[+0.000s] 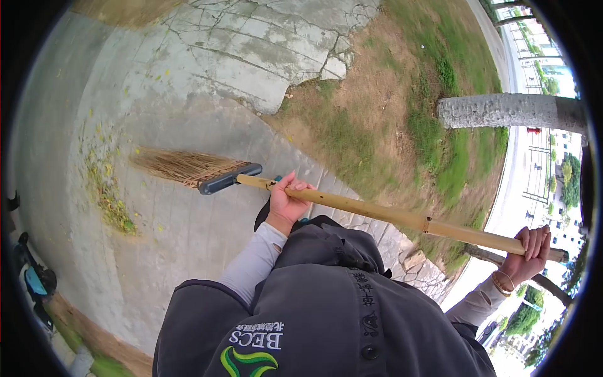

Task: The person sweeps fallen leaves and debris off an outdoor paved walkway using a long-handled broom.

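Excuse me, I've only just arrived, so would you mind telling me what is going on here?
A person in a dark vest holds a long-handled broom in both bare hands. The left hand grips the handle near the broom head, and the right hand grips it near the far end. The blurred bristles point toward scattered leaves on the grey pavement.

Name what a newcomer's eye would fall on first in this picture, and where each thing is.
Probably the long broom slanting across the middle, bristles to the left; the left hand grips it near the head, the right hand near the other end. Next, perhaps, the dark top lettered BECS at the bottom, and the scattered yellow-green leaves left of the bristles.
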